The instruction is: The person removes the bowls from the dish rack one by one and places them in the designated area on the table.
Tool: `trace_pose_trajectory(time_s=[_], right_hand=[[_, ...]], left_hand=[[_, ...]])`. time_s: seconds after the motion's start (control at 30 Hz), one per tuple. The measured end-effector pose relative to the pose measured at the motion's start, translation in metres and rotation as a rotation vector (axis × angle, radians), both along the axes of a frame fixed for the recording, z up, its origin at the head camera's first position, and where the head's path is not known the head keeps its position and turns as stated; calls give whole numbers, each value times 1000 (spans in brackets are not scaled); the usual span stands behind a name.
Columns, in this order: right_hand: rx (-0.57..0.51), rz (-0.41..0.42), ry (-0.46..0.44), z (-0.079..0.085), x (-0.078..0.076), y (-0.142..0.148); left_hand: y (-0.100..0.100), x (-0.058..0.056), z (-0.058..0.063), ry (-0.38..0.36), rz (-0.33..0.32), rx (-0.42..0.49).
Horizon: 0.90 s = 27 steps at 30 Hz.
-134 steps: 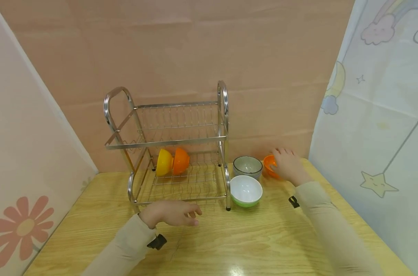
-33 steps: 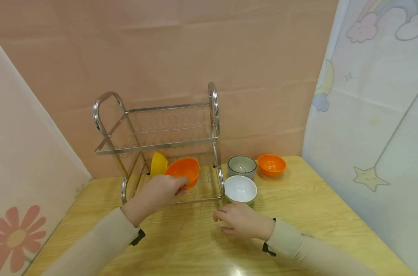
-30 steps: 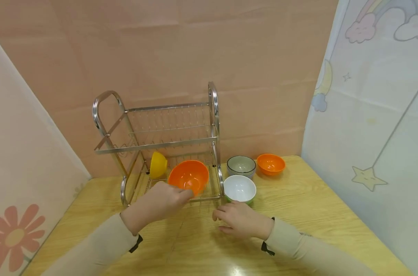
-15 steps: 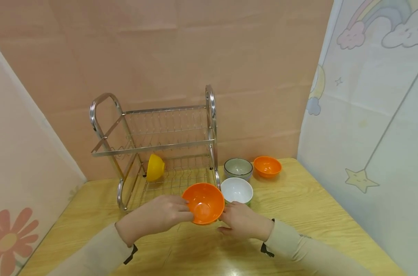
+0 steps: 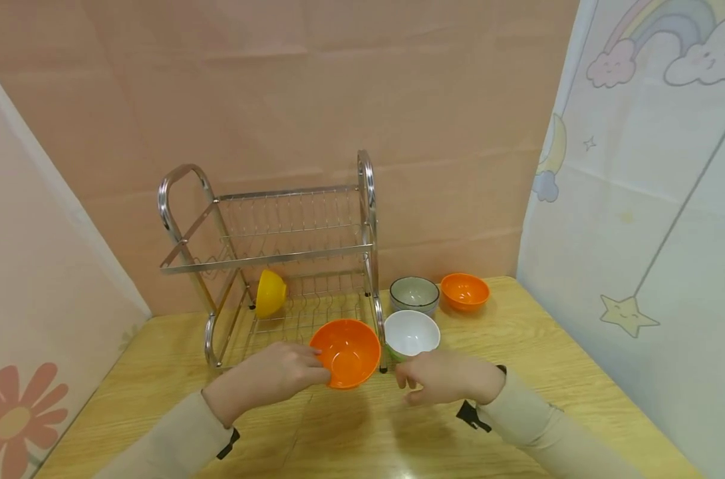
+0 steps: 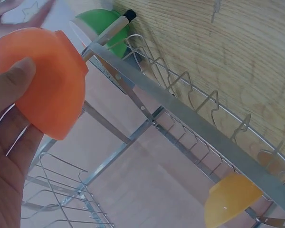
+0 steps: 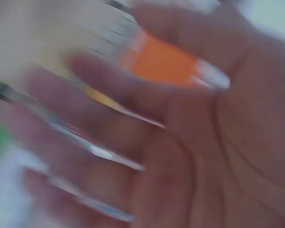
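One yellow bowl [image 5: 270,293] in our rack [image 5: 290,256] | left hand [image 5: 267,379] grips empty orange bowl [image 5: 346,352] | right hand [image 5: 449,380] loosely curled, holding nothing.

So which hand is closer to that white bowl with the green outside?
Right. The right hand hovers just in front of the white bowl, fingers relaxed, not touching it. The left hand sits further left, holding the orange bowl.

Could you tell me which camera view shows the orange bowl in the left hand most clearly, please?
The head view: the orange bowl shows whole, open side up, gripped by the left hand. The left wrist view shows only its underside; the right wrist view, an orange blur.
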State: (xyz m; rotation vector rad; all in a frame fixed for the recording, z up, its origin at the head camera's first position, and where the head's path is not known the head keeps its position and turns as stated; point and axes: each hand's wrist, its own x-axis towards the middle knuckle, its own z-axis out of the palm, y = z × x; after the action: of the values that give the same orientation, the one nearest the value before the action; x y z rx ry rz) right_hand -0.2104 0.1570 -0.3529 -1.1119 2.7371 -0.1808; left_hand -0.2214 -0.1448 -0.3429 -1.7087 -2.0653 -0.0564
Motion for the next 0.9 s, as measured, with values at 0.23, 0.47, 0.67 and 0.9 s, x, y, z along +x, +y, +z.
trace_pose_trajectory(time_s=[0.23,0.47,0.67,0.9], right_hand=[[-298,50,178,48,7,-1],[-259,226,619,14,-1,-29],[-258,420,725,-20,-16,-36],[-289,545,850,-33,-34,-38]], left_hand=[[2,-2,-4,3,2,-1],[9,-3,-3,34,-4,2],[10,-5,-5,31,-7,4],[9,-6,-7,8,-11,7]])
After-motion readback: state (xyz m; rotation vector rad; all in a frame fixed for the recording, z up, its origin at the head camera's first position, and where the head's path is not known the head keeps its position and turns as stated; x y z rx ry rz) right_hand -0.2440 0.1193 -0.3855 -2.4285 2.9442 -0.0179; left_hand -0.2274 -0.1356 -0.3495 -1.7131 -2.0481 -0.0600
